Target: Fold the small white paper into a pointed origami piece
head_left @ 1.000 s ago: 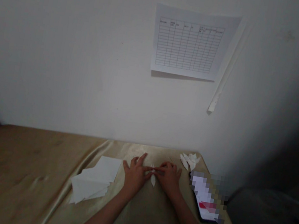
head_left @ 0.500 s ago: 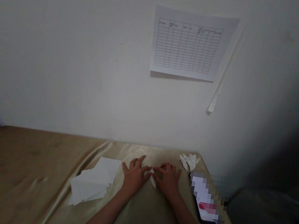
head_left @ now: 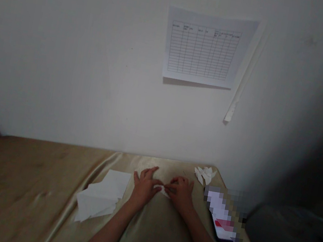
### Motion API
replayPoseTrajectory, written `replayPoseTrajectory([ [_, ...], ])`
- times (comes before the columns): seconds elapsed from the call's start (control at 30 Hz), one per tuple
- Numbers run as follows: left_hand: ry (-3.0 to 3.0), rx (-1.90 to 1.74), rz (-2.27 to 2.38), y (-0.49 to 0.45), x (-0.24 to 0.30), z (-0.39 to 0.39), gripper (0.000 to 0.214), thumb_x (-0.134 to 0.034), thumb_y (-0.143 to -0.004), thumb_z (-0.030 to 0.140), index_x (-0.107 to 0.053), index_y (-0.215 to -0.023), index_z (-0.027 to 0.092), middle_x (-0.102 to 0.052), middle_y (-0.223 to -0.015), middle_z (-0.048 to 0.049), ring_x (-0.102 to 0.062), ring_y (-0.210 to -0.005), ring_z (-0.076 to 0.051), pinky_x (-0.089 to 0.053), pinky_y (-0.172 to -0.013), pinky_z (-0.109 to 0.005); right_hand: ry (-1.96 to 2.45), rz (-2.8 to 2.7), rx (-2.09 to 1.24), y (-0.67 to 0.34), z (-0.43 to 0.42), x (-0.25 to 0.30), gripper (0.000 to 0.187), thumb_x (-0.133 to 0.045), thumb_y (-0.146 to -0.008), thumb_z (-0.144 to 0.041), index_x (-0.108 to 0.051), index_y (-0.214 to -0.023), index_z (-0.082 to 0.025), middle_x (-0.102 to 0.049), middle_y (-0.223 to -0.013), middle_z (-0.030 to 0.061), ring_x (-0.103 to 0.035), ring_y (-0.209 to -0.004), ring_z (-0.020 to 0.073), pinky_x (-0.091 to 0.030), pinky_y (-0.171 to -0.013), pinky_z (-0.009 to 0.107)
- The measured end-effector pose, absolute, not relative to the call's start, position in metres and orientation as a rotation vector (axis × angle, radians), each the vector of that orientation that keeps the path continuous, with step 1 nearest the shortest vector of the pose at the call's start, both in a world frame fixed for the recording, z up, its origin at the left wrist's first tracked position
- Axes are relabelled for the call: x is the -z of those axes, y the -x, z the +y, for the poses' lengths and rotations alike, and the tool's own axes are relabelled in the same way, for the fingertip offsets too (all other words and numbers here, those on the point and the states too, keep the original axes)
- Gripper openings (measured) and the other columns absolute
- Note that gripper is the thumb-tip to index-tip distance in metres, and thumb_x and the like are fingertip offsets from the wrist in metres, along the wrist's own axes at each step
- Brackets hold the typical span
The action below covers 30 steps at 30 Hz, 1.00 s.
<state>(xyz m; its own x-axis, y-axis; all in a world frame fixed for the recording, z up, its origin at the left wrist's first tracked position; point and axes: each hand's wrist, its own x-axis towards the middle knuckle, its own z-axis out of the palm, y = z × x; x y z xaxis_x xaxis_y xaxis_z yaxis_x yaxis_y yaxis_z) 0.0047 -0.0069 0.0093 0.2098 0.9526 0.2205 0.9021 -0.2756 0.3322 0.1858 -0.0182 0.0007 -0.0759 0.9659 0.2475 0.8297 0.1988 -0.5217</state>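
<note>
Both my hands rest on a beige cloth-covered table (head_left: 30, 181) near the wall. Between them lies a small folded white paper piece (head_left: 164, 190), mostly hidden under the fingers. My left hand (head_left: 144, 186) presses on its left end with the thumb and forefinger, the other fingers spread. My right hand (head_left: 181, 191) has its fingers curled and pinched on the paper's right end.
A loose stack of white paper sheets (head_left: 101, 200) lies left of my left hand. Several small folded paper pieces (head_left: 204, 173) sit at the back right corner. A phone (head_left: 221, 219) lies to the right near the table edge. A printed grid sheet (head_left: 202, 49) hangs on the wall.
The small paper showed as a downward point between my hands a second ago; now it is flatter and more covered by the fingers. Both hands have stayed close together.
</note>
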Motion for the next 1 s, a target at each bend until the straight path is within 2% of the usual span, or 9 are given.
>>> replayPoseTrajectory([
  [0.17,-2.3,-0.64,1.806,-0.003,-0.011,-0.007,0.018,-0.078,-0.078,0.029,-0.076,-0.094,0.037,-0.045,-0.154,0.0029,-0.034,-0.141,-0.033,-0.011,-0.114,-0.074,1.681,-1.926,-0.367,-0.186,-0.015,0.002,0.011,-0.069,-0.086,-0.04,-0.078,-0.092,-0.037,-0.067,-0.114,0.003,-0.049,-0.12,0.0276,-0.006,-0.114,0.063],
  [0.4,-2.288,-0.774,1.803,-0.006,-0.016,-0.011,0.018,-0.076,-0.079,0.031,-0.074,-0.097,0.035,-0.048,-0.15,0.0004,-0.037,-0.138,-0.03,-0.015,-0.116,-0.068,1.591,-1.907,-0.319,-0.188,-0.012,-0.001,0.012,-0.067,-0.086,-0.036,-0.078,-0.084,-0.03,-0.068,-0.111,0.0038,-0.053,-0.116,0.0248,-0.016,-0.115,0.054],
  [0.53,-2.261,-0.863,1.863,-0.005,-0.011,-0.009,0.028,-0.072,-0.083,0.034,-0.071,-0.11,0.039,-0.05,-0.147,-0.0017,-0.04,-0.136,-0.029,-0.02,-0.116,-0.063,1.601,-1.87,-0.141,-0.192,-0.013,-0.005,0.013,-0.065,-0.087,-0.031,-0.075,-0.081,-0.026,-0.068,-0.107,0.0043,-0.054,-0.113,0.0242,-0.007,-0.118,0.056],
  [0.67,-2.246,-0.885,1.895,-0.002,-0.007,-0.006,0.027,-0.071,-0.083,0.033,-0.073,-0.11,0.038,-0.052,-0.145,-0.0018,-0.042,-0.134,-0.029,-0.023,-0.116,-0.059,1.596,-1.935,0.005,-0.194,-0.017,-0.007,0.013,-0.061,-0.088,-0.027,-0.072,-0.08,-0.024,-0.067,-0.106,0.0032,-0.053,-0.113,0.023,0.002,-0.119,0.058],
  [0.83,-2.225,-0.755,1.907,-0.003,-0.009,-0.008,0.02,-0.071,-0.083,0.035,-0.077,-0.101,0.039,-0.051,-0.148,-0.0015,-0.039,-0.137,-0.032,-0.016,-0.116,-0.067,1.546,-2.06,-0.027,-0.189,-0.021,-0.008,0.012,-0.059,-0.087,-0.025,-0.069,-0.081,-0.025,-0.07,-0.102,0.0005,-0.054,-0.114,0.0228,0.011,-0.117,0.062],
  [1.0,-2.264,-0.622,1.842,-0.008,-0.012,-0.012,0.022,-0.07,-0.083,0.038,-0.077,-0.104,0.041,-0.047,-0.152,-0.0014,-0.036,-0.14,-0.035,-0.012,-0.114,-0.073,1.556,-2.102,-0.112,-0.186,-0.023,-0.009,0.015,-0.058,-0.089,-0.031,-0.07,-0.083,-0.025,-0.072,-0.1,0.0013,-0.055,-0.115,0.0239,0.009,-0.117,0.063],
])
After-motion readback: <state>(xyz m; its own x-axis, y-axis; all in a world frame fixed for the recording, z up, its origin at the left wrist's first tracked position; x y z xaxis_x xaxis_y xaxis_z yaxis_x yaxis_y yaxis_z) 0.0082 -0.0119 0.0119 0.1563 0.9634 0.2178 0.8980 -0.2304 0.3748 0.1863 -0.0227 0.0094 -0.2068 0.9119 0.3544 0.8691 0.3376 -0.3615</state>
